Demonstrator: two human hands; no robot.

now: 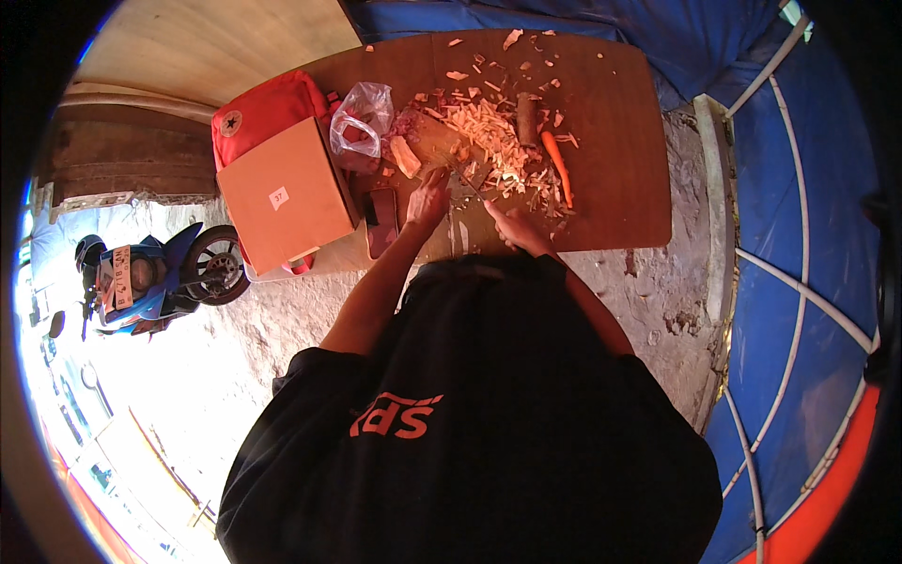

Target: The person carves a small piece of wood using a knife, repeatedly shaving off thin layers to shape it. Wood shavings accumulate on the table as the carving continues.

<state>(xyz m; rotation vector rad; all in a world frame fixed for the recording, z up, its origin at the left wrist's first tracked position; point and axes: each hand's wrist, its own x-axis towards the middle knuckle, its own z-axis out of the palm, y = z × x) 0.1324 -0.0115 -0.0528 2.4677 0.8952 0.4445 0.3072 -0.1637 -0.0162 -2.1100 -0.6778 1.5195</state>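
Observation:
My right hand (517, 227) is closed round the handle of a knife (469, 184), whose thin blade slants up and left toward my other hand. My left hand (428, 195) has its fingers bent together beside the blade; what they hold, if anything, is too small to make out. Just beyond them lies a pale chunky block (405, 157) on a light board (437, 139). A heap of pale cut strips (489, 132) spreads to the right of the board. Beside the heap are a brown stubby cylinder (527, 119) and a long orange tapered thing (557, 169), perhaps a carrot.
The brown table (620, 141) carries scattered scraps. At its left are a clear plastic bag (362, 122), a cardboard box (287, 199), a red backpack (272, 103) and a dark flat phone-like thing (382, 222). A motorcycle (155, 277) stands beyond. Blue tarpaulin (780, 357) hangs at right.

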